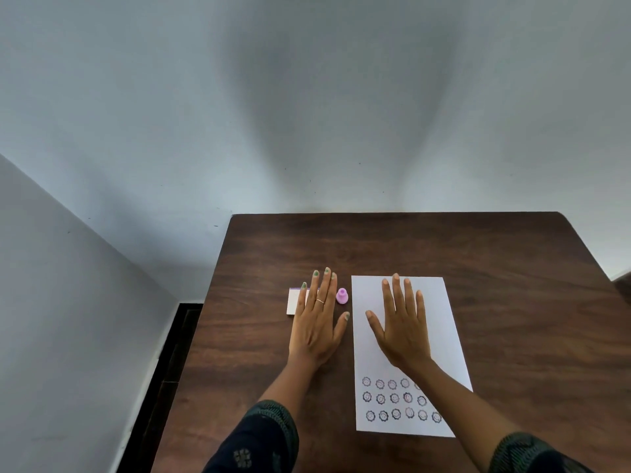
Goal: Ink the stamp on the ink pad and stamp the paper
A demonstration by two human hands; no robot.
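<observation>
- the left hand (316, 331) lies flat, palm down, fingers spread and straight, on the dark wooden table (512, 302); it grips nothing.
- a thin ring (320, 301) sits on one finger of that hand, and the nails carry worn green polish.
- the ink pad (293, 302), a small pale box with a purple far edge, lies partly under the outer fingers of the left hand; whether its lid is open cannot be told.
- the stamp (341, 296), a small pink knob-shaped piece, stands upright on the table just beside the left hand's inner fingers, between that hand and the paper, apparently touching neither hand.
- the right hand (404, 331) rests flat and open, palm down, on the upper blank part of the white paper (444, 336); it holds nothing.
- the paper lies lengthwise just to the right of the left thumb, its left edge close to the thumb tip.
- behind the right wrist, on the near part of the sheet, three rows of round dark stamp marks (394, 398) show; the right forearm covers some of them.
- dark patterned sleeves (259, 438) cover both forearms near the camera.
</observation>
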